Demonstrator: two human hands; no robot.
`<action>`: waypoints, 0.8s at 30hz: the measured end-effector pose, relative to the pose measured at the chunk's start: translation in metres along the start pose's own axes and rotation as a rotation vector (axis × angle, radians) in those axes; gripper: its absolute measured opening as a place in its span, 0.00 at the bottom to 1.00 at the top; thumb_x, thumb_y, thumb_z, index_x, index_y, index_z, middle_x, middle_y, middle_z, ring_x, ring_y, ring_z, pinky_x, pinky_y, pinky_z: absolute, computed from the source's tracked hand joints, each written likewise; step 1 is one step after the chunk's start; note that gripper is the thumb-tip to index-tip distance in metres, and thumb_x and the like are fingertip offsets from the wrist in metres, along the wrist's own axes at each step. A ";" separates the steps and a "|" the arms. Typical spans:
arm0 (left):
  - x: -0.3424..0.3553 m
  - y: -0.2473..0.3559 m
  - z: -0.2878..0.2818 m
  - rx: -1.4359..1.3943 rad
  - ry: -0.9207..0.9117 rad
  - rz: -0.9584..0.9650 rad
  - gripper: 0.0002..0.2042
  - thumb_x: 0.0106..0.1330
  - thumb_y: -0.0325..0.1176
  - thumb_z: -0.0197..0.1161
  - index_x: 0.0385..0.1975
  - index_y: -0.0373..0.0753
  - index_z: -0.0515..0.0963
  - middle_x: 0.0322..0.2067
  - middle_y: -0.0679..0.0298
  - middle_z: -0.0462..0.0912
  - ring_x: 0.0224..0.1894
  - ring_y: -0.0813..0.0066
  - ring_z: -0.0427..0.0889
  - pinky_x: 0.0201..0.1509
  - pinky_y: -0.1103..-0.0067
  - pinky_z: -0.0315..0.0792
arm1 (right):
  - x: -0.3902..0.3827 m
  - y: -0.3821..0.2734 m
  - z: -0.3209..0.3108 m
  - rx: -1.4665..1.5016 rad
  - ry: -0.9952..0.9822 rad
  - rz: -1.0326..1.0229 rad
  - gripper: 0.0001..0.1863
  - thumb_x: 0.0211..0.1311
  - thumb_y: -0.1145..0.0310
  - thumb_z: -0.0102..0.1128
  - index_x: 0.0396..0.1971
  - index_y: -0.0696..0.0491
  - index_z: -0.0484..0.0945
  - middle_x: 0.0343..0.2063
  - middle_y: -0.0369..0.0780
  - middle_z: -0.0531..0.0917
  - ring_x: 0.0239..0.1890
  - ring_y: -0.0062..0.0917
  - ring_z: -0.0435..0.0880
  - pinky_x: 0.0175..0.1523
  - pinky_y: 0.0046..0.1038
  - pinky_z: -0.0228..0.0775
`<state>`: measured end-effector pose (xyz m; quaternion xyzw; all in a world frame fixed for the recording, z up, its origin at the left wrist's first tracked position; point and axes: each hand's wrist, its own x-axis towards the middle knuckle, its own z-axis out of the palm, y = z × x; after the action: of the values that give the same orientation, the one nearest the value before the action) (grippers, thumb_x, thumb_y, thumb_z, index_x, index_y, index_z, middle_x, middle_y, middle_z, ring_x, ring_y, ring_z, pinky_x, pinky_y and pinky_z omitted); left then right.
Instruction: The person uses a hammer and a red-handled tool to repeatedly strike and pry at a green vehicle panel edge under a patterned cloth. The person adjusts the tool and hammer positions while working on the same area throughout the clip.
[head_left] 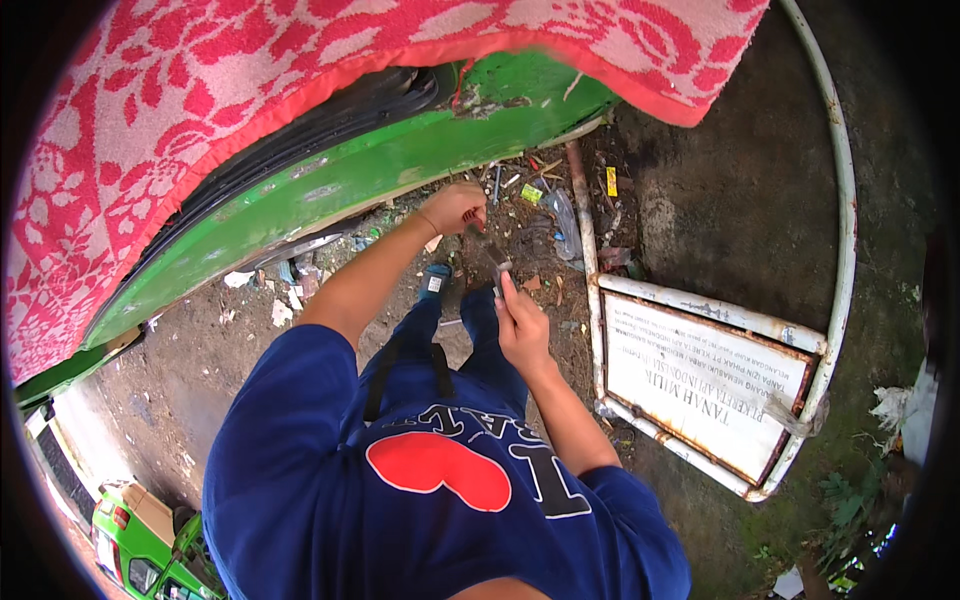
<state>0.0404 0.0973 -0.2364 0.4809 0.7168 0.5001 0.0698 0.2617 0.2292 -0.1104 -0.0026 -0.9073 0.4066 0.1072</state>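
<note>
My left hand (455,208) is closed around the red handle of a scraper-like tool (488,247) with a flat grey blade. The blade points down toward my right hand (525,325). There the fingers are closed on a thin dark piece at the blade's end, and whether it belongs to the same tool I cannot tell. Both hands are in front of my body, above the littered ground. Just beyond my left hand runs a green car body panel (330,185) with scuffed, bare patches.
A pink-and-red patterned cloth (200,110) drapes over the car. To the right, a white sign board (700,370) in a rusty pipe frame (845,180) leans or lies. Litter and a clear plastic bag (565,222) are strewn on the dirt. Another green vehicle (135,530) stands at lower left.
</note>
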 end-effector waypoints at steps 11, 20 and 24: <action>-0.020 -0.012 -0.004 0.020 0.022 -0.106 0.10 0.47 0.25 0.65 0.18 0.37 0.68 0.21 0.59 0.70 0.28 0.55 0.74 0.34 0.66 0.70 | -0.021 0.014 0.000 0.096 0.115 0.052 0.22 0.61 0.80 0.61 0.57 0.61 0.76 0.26 0.45 0.80 0.22 0.31 0.78 0.29 0.29 0.71; -0.006 0.003 -0.012 0.005 -0.016 -0.013 0.09 0.49 0.26 0.64 0.19 0.36 0.67 0.22 0.58 0.68 0.29 0.55 0.72 0.35 0.65 0.68 | -0.018 0.021 -0.007 0.126 0.090 0.120 0.24 0.65 0.81 0.56 0.62 0.62 0.72 0.24 0.39 0.80 0.19 0.17 0.75 0.26 0.20 0.68; -0.004 0.004 -0.012 0.005 -0.019 0.017 0.09 0.49 0.25 0.64 0.19 0.36 0.67 0.22 0.58 0.68 0.29 0.55 0.72 0.34 0.65 0.68 | -0.016 0.019 -0.008 0.144 0.083 0.151 0.24 0.65 0.80 0.56 0.62 0.62 0.71 0.26 0.40 0.81 0.19 0.16 0.75 0.26 0.20 0.69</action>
<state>0.0378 0.0861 -0.2293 0.4917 0.7133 0.4943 0.0712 0.2768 0.2466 -0.1223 -0.0801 -0.8677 0.4772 0.1138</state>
